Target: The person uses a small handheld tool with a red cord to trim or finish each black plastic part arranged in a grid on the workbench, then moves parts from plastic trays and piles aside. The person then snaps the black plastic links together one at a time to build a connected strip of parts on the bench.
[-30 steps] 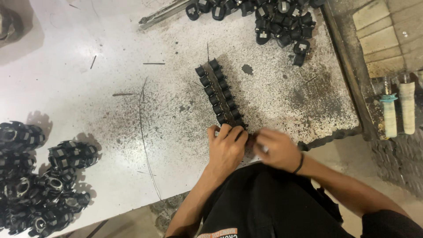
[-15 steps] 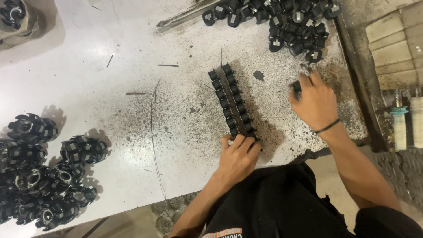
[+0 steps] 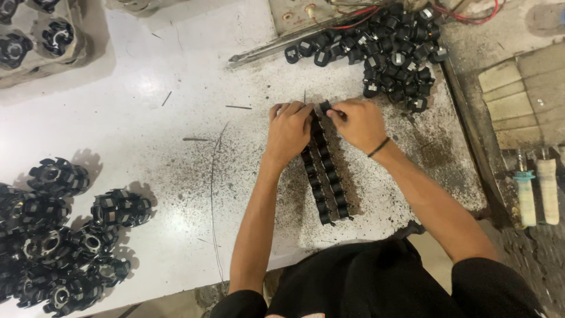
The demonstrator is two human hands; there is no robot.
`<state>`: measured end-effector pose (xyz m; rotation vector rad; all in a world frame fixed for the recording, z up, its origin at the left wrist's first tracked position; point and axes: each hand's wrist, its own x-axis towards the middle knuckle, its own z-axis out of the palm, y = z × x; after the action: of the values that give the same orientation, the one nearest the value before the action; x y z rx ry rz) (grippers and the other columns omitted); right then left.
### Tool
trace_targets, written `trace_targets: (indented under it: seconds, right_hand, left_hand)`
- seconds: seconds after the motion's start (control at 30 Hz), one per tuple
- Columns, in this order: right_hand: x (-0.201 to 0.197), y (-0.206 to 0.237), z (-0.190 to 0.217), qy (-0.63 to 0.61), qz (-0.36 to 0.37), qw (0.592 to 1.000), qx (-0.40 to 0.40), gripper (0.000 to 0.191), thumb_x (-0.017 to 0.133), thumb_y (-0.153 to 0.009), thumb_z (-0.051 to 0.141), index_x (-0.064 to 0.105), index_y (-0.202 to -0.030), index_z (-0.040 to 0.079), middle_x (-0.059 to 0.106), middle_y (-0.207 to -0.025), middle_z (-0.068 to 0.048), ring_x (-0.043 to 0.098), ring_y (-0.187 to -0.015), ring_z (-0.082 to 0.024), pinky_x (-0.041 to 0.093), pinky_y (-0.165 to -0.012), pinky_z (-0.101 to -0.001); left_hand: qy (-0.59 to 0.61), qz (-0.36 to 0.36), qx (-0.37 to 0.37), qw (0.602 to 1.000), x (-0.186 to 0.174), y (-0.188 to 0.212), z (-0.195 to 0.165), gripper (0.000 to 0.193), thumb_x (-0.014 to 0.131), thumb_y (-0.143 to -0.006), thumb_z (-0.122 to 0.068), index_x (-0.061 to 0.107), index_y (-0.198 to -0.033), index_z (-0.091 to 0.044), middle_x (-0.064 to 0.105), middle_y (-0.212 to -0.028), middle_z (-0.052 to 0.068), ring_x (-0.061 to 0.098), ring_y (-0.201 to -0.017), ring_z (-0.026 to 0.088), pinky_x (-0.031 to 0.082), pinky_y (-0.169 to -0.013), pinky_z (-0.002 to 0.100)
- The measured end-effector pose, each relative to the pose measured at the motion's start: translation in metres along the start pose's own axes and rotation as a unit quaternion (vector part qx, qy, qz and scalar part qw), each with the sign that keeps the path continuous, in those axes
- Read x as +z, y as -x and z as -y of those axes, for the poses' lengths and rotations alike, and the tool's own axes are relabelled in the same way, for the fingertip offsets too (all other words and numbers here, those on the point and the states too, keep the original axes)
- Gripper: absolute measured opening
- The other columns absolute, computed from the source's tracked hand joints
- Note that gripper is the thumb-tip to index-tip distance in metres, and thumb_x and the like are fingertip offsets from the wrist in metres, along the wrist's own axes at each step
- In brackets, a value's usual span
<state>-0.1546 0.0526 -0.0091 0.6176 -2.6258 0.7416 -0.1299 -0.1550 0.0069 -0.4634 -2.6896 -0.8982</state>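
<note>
**Row Assembly: Far End**

Head view: left hand (image 3: 289, 131) steadies the double row of small black plastic clips (image 3: 325, 176) at table centre. Right hand (image 3: 359, 122) pinches one black clip (image 3: 325, 106) at its far end. Loose black clip pile (image 3: 395, 50) remains far right.

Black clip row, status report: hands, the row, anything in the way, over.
Left hand on the row's far end. Right hand pinching one black clip at that end. Clip row lies straight on the white table. Loose clip pile beyond, apart.
</note>
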Motion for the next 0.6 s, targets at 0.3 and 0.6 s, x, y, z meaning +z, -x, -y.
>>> trace_targets:
  seconds: [0.3, 0.6]
  right_hand:
    - [-0.035, 0.004, -0.022, 0.306, -0.034, 0.95, -0.051, 0.019, 0.082, -0.09, 0.027, 0.076, -0.091, 0.009, 0.064, -0.091, -0.004, 0.055, -0.094, -0.022, 0.039, -0.085, -0.0404]
    - [-0.017, 0.049, 0.004, -0.107, 0.034, 0.993, 0.032, 0.006, 0.079, -0.089, 0.008, 0.078, -0.094, 0.006, 0.077, -0.088, -0.011, 0.073, -0.065, -0.02, 0.056, -0.054, -0.03]
  left_hand:
    - [-0.011, 0.013, 0.042, 0.999, 0.014, -0.026, -0.007, 0.025, 0.067, -0.087, -0.012, 0.073, -0.111, -0.007, 0.074, -0.099, 0.012, 0.069, -0.096, 0.033, 0.043, -0.102, 0.05]
    - [0.061, 0.113, 0.057, 0.99, 0.032, -0.045, 0.006, 0.025, 0.062, -0.085, -0.006, 0.077, -0.106, -0.006, 0.072, -0.087, 0.018, 0.07, -0.085, 0.038, 0.053, -0.088, 0.051]
